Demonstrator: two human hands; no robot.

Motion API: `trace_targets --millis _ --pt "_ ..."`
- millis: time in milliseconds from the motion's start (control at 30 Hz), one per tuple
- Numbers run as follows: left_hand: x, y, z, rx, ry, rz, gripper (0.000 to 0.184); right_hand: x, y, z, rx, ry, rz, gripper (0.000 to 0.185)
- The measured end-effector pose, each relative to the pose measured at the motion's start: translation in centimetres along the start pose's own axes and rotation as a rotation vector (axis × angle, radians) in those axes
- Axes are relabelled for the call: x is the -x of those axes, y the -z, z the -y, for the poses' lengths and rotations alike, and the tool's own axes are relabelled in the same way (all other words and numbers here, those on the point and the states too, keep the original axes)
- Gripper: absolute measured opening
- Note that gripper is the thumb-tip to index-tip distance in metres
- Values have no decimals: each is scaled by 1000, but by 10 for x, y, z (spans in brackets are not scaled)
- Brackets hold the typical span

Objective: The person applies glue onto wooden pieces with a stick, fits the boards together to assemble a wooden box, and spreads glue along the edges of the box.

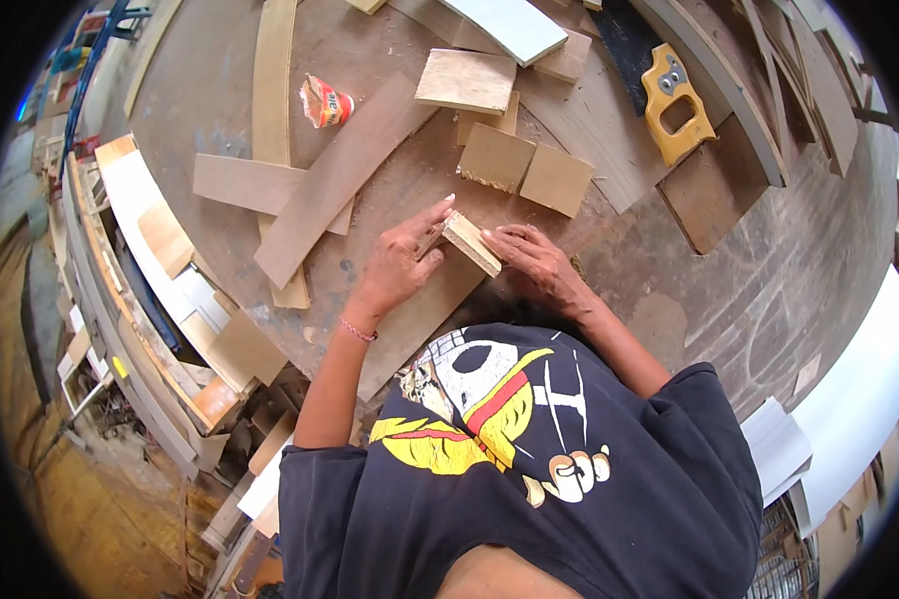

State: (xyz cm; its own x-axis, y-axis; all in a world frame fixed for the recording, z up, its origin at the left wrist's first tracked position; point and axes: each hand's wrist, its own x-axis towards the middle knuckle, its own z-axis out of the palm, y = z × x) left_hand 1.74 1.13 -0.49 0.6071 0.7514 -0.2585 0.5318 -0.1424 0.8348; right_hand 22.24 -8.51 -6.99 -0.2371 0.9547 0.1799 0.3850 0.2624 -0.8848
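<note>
Between my hands a small wood block [472, 243] is tilted, its rough, layered edge facing up. My left hand [402, 262], with a braided bracelet at the wrist, grips the block's left side with thumb and fingers. Against its right side press the fingertips of my right hand [541, 262], whose fingers are bent and close together. Just beyond lie two square wood blocks side by side, a left one [496, 158] with a ragged edge and a right one [557, 180]. A wider wood piece [466, 80] rests behind them. Under my forearms runs a flat board [425, 314].
A handsaw [677, 110] with a yellow handle lies at the upper right. Long wood strips [345, 180] cross on the worktable [659, 290] at the left. A torn red and white cup [327, 102] stands among them. Stacked boards [165, 245] line the left side.
</note>
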Motion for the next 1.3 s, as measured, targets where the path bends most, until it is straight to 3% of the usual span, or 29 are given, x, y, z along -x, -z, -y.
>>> trace_targets --millis 233,1300 --pt "-1 1 4 -90 -20 29 57 -3 -8 -8 140 55 -15 52" --pt "0 1 1 -104 -9 34 44 -2 -9 -9 119 30 -15 60"
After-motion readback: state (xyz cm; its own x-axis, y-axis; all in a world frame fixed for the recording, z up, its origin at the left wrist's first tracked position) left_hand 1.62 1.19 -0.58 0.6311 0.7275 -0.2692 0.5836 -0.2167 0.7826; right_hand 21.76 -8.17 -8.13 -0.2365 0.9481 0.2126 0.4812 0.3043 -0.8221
